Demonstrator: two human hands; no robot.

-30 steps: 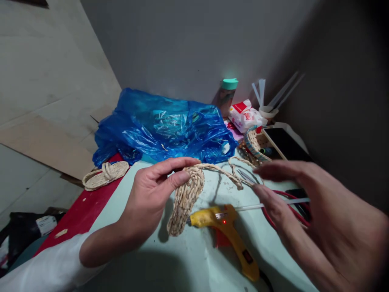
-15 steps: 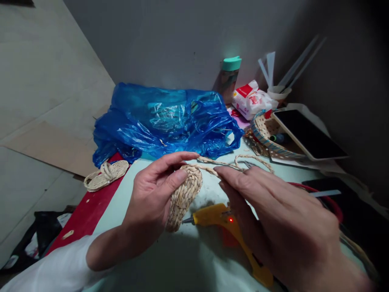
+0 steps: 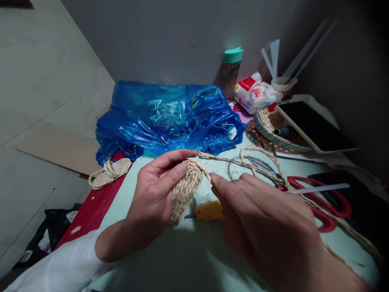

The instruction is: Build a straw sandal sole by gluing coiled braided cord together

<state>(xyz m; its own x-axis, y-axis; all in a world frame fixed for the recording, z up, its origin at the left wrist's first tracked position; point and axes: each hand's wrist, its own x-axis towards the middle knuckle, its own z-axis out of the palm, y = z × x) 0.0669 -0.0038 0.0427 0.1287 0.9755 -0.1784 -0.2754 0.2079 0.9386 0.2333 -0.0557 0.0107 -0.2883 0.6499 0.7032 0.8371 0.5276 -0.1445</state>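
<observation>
My left hand grips an oval woven straw piece, thumb on its front face near the top. A braided strand runs from the piece's top edge to my right hand, whose thumb and forefinger pinch it just right of the piece. Another length of straw cord stretches from my left fingertip to the right and loops on the table. Below my right hand lies a yellow glue gun, its nozzle pointing left close to the woven piece; its handle is hidden.
Behind my hands lies a blue plastic bag. Red-handled scissors are at the right, with a basket and a tablet beyond. A small woven slipper rests on red cloth at the left.
My right hand has moved down and slightly left with the strand, bending it downward. It now covers more of the glue gun, and the scissors' handles have come into fuller view.
</observation>
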